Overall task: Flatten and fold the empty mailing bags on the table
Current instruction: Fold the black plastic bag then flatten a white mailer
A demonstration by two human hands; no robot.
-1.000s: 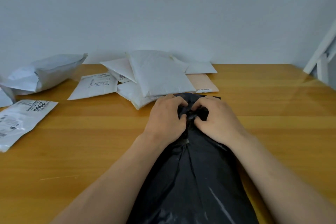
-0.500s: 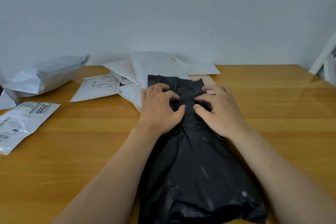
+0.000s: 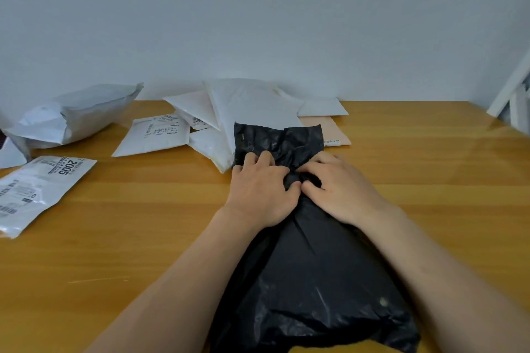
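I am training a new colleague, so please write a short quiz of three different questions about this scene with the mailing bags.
1. True or false: the black bag lies flat and smooth.
2. Which hands touch it? A) left only B) right only C) both
3. Fill in: the bag marked "2005" lies on the table's ____ side.

Key: 1 false, it is bunched and puffed. 2 C, left hand and right hand hold its gathered neck. 3 left.

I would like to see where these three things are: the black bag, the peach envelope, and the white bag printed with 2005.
black bag (image 3: 309,275), head view, on its wide dark middle below the hands.
peach envelope (image 3: 335,132), head view, on its bare right part.
white bag printed with 2005 (image 3: 37,189), head view, on its middle.
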